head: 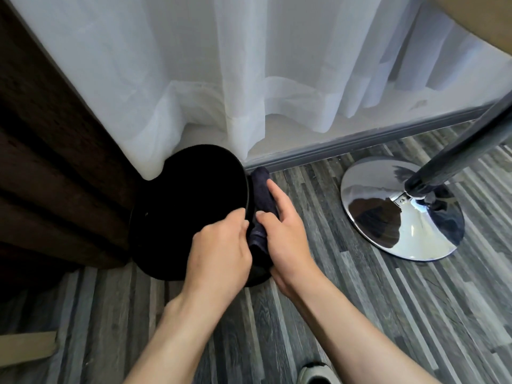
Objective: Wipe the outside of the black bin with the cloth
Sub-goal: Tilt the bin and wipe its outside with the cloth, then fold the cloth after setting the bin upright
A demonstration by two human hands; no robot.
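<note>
A round black bin (155,234) stands on the floor in the corner, its dark open mouth facing up. My left hand (219,253) grips the bin's right rim, fingers curled over the edge. A dark navy cloth (261,195) lies pressed against the bin's outer right side. My right hand (282,234) holds the cloth flat against that side, fingers stretched along it and thumb tucked over its lower fold. The lower part of the bin's right wall is hidden behind both hands.
A sheer white curtain (221,79) hangs behind the bin and brushes its far rim. Dark wooden furniture (47,162) stands tight on the left. A chrome table base (401,212) with its pole sits at the right on grey striped flooring. A shoe (315,374) shows at the bottom edge.
</note>
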